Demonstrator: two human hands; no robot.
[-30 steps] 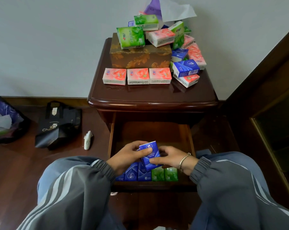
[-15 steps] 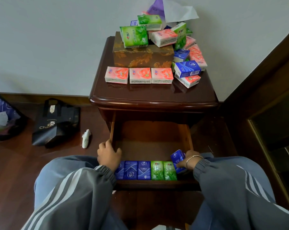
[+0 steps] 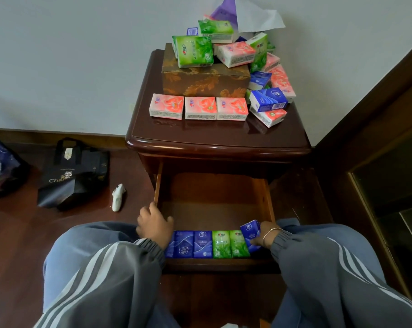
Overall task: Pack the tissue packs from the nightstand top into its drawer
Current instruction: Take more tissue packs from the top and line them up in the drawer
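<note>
The person sits facing the nightstand, grey striped sleeves stretched towards the open drawer (image 3: 214,197). Along the drawer's front edge a row stands side by side: three blue packs (image 3: 193,243) on the left and two green packs (image 3: 229,243) beside them.

At the right end of that row the right hand (image 3: 265,235), a thin bangle on its wrist, holds a blue tissue pack (image 3: 250,230). Its grip is pinched on the pack, which is tilted against the last green one in the drawer's front right corner.

The left hand (image 3: 155,224) rests at the drawer's left wall, just by the first blue pack, fingers bent. I cannot tell whether its grip clasps the wood or only lies on it.

Up on the nightstand top (image 3: 214,136) most tissue packs wait. Three pink packs (image 3: 201,108) lie in a neat row near the front. Behind them sits a brown tissue box (image 3: 205,80) with gold leaf patterning. A loose heap of green, pink and blue packs covers its lid and spills down its right side. A blue pack (image 3: 267,99) lies on a pink one at the bottom of the heap. A white tissue (image 3: 259,18) sticks up at the back.

On the wooden floor to the left lie a dark shopping bag (image 3: 72,176) and a small white object (image 3: 118,197).
</note>
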